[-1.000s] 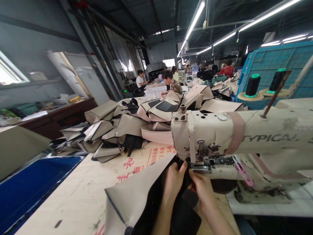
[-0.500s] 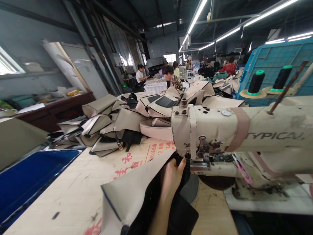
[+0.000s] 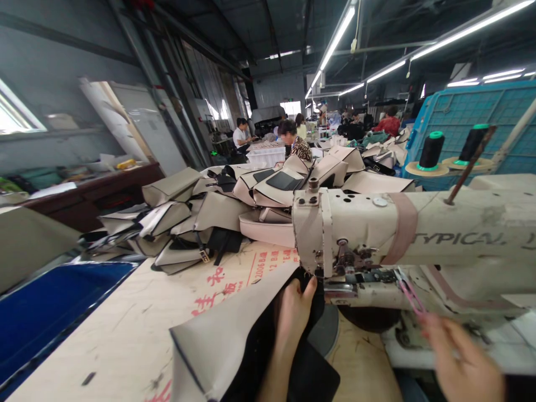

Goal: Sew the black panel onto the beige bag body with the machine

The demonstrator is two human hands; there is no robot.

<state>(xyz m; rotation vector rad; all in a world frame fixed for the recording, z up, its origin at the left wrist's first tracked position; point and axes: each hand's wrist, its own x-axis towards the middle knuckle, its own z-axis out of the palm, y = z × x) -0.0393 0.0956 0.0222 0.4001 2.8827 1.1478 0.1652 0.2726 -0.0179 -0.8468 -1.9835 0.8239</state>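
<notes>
My left hand (image 3: 291, 312) is closed on a beige bag piece (image 3: 234, 318) with black lining, gripping its edge close to the sewing machine's needle area (image 3: 316, 273). The piece drapes toward me over the table, and a black flap hangs beside my wrist. My right hand (image 3: 464, 357), slightly blurred, is at the right under the machine arm. Its fingertips are pinched at the lower end of pink-handled thread snips (image 3: 412, 296), which lean against the machine's lower arm with the metal tips pointing up and left.
The sewing machine (image 3: 355, 223) fills the right side, with black thread cones (image 3: 432, 152) behind it. Beige bags (image 3: 218, 212) are heaped at the back of the wooden table (image 3: 104, 324). A blue bin (image 3: 58, 301) lies left. Several people sit at work farther off.
My right hand has come into view from the lower right and reached the pink-handled snips. My left hand stays on the bag piece at the needle. The view has shifted slightly.
</notes>
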